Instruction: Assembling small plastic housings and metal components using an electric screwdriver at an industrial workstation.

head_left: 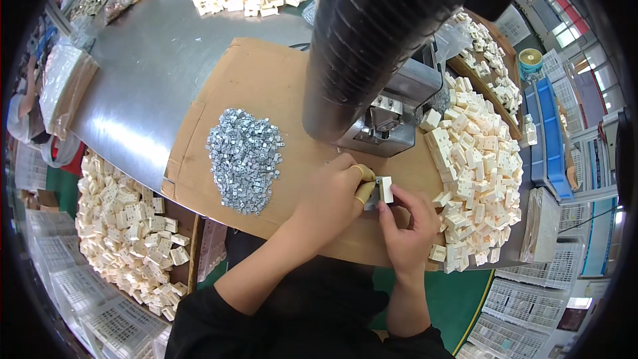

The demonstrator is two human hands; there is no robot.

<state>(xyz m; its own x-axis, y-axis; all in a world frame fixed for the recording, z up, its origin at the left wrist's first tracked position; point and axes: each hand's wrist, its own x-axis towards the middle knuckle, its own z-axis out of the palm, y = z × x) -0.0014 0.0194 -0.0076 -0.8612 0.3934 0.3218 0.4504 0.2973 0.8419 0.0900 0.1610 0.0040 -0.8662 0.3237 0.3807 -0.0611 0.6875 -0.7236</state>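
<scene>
Left heap: cream parts [123,226] lay loose beside the metal table [129,110].
Grey pile: small metal pieces [244,163] rested on the cardboard sheet [276,90].
Left hand: the left hand [335,189], in yellow finger covers [363,193], curled against the cream block [387,189]; whether it gripped anything could not be told.
Block: it sat between both hands, before the machine [402,129]; this looked like a handling or aligning step, the next move calling for a steady hold.
Right hand: the right hand [410,226] pinched the block between thumb and finger.
Right heap: more cream blocks [478,176] crowded the cardboard.
Room: a fan [530,59], blue bins [537,134] and white crates [528,299] stood beyond.
</scene>
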